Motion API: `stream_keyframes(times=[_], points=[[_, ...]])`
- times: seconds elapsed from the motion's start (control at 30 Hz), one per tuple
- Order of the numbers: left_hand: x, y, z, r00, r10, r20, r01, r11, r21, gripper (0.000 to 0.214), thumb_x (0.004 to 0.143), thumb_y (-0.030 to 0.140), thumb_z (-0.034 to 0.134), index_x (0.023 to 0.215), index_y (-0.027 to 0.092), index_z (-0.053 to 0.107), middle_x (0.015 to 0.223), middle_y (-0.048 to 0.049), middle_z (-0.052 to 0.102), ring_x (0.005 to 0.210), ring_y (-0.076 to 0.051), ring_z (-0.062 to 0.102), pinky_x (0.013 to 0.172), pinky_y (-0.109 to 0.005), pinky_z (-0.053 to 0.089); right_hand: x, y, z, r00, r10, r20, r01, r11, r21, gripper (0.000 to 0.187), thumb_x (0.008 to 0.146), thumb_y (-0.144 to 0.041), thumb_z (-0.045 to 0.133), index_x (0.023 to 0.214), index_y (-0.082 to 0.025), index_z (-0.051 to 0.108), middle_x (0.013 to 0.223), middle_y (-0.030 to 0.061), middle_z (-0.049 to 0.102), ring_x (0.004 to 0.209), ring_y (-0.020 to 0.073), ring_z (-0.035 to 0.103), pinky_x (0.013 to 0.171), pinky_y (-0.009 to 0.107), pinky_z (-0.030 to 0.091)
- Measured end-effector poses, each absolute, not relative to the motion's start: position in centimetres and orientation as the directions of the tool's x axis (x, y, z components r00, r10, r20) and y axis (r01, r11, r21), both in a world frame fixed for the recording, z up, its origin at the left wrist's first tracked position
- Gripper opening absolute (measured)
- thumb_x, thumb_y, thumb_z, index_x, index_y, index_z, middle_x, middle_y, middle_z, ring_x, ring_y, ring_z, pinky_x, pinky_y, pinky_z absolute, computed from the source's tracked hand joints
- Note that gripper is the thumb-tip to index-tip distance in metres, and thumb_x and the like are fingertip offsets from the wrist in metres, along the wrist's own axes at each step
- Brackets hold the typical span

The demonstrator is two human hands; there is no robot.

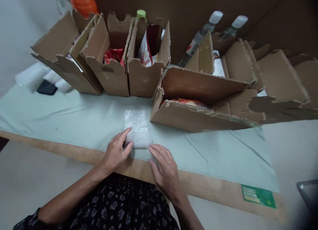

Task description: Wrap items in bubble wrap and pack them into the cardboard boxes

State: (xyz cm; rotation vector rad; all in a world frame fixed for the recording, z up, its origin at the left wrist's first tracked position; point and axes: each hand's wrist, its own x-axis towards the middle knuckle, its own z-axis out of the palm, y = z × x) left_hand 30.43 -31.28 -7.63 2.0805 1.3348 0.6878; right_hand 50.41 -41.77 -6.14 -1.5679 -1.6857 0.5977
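A small sheet of bubble wrap (136,125) lies on the pale green cloth (74,117) near the table's front edge. My left hand (116,151) rests at its near left corner, fingers curled onto the wrap's rolled near edge. My right hand (164,168) lies just to the right of that edge, fingers stretched out and pointing at the wrap, touching its near right corner. What is rolled inside the near edge, if anything, is hidden.
Several open cardboard boxes (139,64) stand in a row behind the wrap, some with red snack packets (114,54). A long low box (198,104) lies to the right. Two clear bottles (198,38) lean at the back. A black phone (46,87) lies far left. A green card (258,195) sits on the table's right front edge.
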Motion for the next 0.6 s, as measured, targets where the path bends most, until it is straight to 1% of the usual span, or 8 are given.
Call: stream_keyframes(times=[0.03,0.1,0.2,0.3,0.37,0.43,0.5,0.6], points=[[30.4,-31.2,-7.6,0.375,0.921,0.108,0.634,-0.340,0.694,0.051,0.092,0.025,0.060,0.142,0.017,0.055,0.086,-0.0010,0.070,0.076,-0.017,0.065,0.075,-0.030,0.057,50.4,-41.0,-6.4,-0.069,0.973,0.219,0.722,0.201,-0.663,0.041,0.099,-0.016,0.053,0.137,-0.026,0.063,0.138,0.0105,0.068,0.135,0.0285,0.057,0.103,0.048,0.052],[30.4,-31.2,-7.7,0.383,0.915,0.124,0.642,-0.360,0.676,0.055,0.093,0.024,0.059,0.147,0.017,0.050,0.083,0.0003,0.066,0.073,-0.016,0.064,0.074,-0.030,0.057,50.2,-39.3,-7.1,-0.201,0.953,0.225,0.817,0.290,-0.499,0.040,0.097,-0.012,0.054,0.134,-0.023,0.065,0.142,0.0112,0.066,0.141,0.0312,0.051,0.099,0.048,0.052],[30.1,-31.8,-7.5,0.385,0.887,0.255,0.648,-0.457,0.610,0.059,0.094,0.022,0.060,0.151,0.019,0.044,0.094,-0.0036,0.067,0.083,-0.019,0.065,0.080,-0.034,0.058,50.0,-37.5,-8.0,-0.266,0.922,0.282,0.854,0.361,-0.374,0.032,0.096,-0.008,0.056,0.121,-0.022,0.070,0.137,0.0093,0.070,0.140,0.0320,0.052,0.096,0.046,0.049],[29.2,-32.9,-6.8,0.407,0.816,0.409,0.633,-0.575,0.518,0.062,0.094,0.022,0.064,0.152,0.020,0.042,0.125,-0.0149,0.063,0.114,-0.028,0.062,0.096,-0.045,0.055,50.0,-37.0,-7.9,-0.269,0.908,0.321,0.854,0.379,-0.355,0.027,0.096,-0.006,0.055,0.111,-0.021,0.072,0.130,0.0075,0.074,0.136,0.0305,0.055,0.097,0.045,0.046],[28.7,-33.4,-6.4,0.486,0.756,0.438,0.604,-0.653,0.458,0.057,0.093,0.021,0.066,0.147,0.019,0.047,0.139,-0.0187,0.057,0.129,-0.033,0.054,0.104,-0.051,0.051,50.1,-37.1,-7.3,-0.302,0.902,0.308,0.839,0.405,-0.364,0.024,0.098,-0.008,0.053,0.110,-0.020,0.070,0.127,0.0079,0.074,0.132,0.0291,0.058,0.099,0.045,0.045],[28.5,-33.6,-6.4,0.574,0.715,0.400,0.577,-0.699,0.422,0.047,0.092,0.017,0.066,0.138,0.019,0.056,0.139,-0.0169,0.060,0.132,-0.034,0.053,0.106,-0.052,0.049,50.1,-37.0,-6.8,-0.332,0.904,0.271,0.826,0.417,-0.379,0.023,0.099,-0.013,0.055,0.117,-0.019,0.068,0.128,0.0099,0.073,0.128,0.0286,0.060,0.099,0.045,0.046],[28.6,-33.3,-6.8,0.602,0.710,0.366,0.578,-0.704,0.414,0.035,0.093,0.012,0.063,0.128,0.018,0.062,0.129,-0.0137,0.067,0.125,-0.032,0.058,0.102,-0.050,0.051,50.1,-36.8,-6.5,-0.342,0.912,0.228,0.831,0.407,-0.379,0.027,0.098,-0.017,0.058,0.124,-0.018,0.066,0.128,0.0123,0.072,0.124,0.0289,0.061,0.097,0.045,0.047],[28.9,-32.7,-7.4,0.568,0.720,0.398,0.585,-0.694,0.420,0.023,0.094,0.009,0.060,0.115,0.016,0.066,0.116,-0.0109,0.074,0.114,-0.029,0.064,0.095,-0.046,0.052,50.0,-36.3,-6.5,-0.332,0.916,0.225,0.847,0.395,-0.356,0.028,0.097,-0.011,0.055,0.120,-0.020,0.069,0.123,0.0120,0.073,0.118,0.0281,0.062,0.092,0.043,0.048]])
